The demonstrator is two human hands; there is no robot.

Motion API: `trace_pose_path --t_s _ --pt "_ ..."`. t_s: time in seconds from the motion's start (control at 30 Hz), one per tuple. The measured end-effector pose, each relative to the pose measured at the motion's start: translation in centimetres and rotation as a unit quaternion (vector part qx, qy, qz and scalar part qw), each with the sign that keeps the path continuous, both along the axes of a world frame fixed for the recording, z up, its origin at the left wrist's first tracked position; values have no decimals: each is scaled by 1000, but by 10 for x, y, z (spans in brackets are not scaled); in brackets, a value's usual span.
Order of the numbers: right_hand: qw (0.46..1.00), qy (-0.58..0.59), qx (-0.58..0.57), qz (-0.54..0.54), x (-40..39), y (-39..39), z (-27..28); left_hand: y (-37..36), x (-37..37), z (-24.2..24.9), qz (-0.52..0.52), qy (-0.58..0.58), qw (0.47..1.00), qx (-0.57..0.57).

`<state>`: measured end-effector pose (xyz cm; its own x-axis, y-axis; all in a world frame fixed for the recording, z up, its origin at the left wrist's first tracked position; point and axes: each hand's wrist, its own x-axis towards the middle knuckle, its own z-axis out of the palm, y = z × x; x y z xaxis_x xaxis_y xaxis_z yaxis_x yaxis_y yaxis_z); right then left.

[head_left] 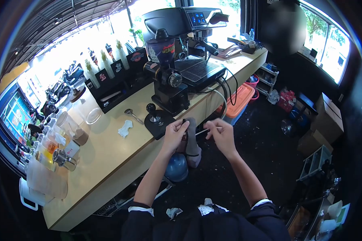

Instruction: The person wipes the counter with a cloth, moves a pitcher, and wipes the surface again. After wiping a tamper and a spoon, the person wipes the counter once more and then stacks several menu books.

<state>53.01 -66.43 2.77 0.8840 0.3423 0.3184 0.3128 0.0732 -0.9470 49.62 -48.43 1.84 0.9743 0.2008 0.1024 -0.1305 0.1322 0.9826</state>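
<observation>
My left hand (175, 135) is closed in a pinch on a small dark object (185, 129) in front of the counter's edge. I cannot tell what kind of piece it is. Just beyond it hangs a grey cloth (192, 138), overlapping the fingers. My right hand (223, 135), fingers curled together, grips a thin pale stick (202, 131) that points left toward the dark object. On the counter close to my left hand, a black-handled tamper (151, 110) stands on a black mat (160, 127). A metal spoon (133, 115) and a crumpled white tissue (125, 128) lie left of it.
A coffee grinder (167, 90) and espresso machine (185, 24) stand along the counter (108, 160). Jars and bottles (48, 148) line its left side, near a cup holder (118, 74). An orange-lidded bin (239, 100), a blue round container (177, 168) and cardboard boxes (330, 118) are below.
</observation>
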Motion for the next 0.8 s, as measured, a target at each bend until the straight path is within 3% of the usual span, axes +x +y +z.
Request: trace_pose_path --t_s 0.03,0.07,0.13,0.17,0.2,0.27,0.3,0.37,0.4,0.47,0.53,0.6,0.67,0.7,0.8 --pt "997 -13 70 -5 -3 5 5 2 1 -6 5 -12 1000 -6" --pt "998 -13 69 -2 -4 14 3 3 1 -10 10 -24 1000 -12" --pt "985 -148 51 -68 -4 33 -8 -4 -7 -10 8 -31 999 5" --pt "975 -220 18 -24 0 39 -16 -9 -10 -11 2 -40 999 23" --pt "964 -266 7 -23 -4 49 -16 -14 -13 -16 3 -17 998 55" --pt "955 -288 -61 -28 -7 60 -26 -22 -12 -46 19 -108 991 78" --pt "956 -287 -60 -26 -2 63 -32 -23 -16 -40 28 -93 993 68" --pt "985 -167 48 11 14 68 -45 -14 -23 -35 -16 -43 998 34" --pt "985 -166 48 14 23 68 -57 -9 -26 -34 -62 7 998 0" --pt "992 -111 33 -48 41 64 -77 -1 -27 -41 -39 11 999 -13" --pt "979 -151 2 -133 30 51 -65 4 -25 -43 -17 13 999 -28" --pt "988 -127 10 -85 8 41 -57 4 -23 -45 29 1 994 -108" --pt "968 -241 -47 -48 -17 34 -48 0 -22 -40 36 -6 993 -112" --pt "971 -225 -76 -29 -26 33 -45 -3 -23 -37 37 -12 993 -113" --pt "969 -219 -98 -57 -31 30 -43 -14 -22 -26 49 -2 989 -140"
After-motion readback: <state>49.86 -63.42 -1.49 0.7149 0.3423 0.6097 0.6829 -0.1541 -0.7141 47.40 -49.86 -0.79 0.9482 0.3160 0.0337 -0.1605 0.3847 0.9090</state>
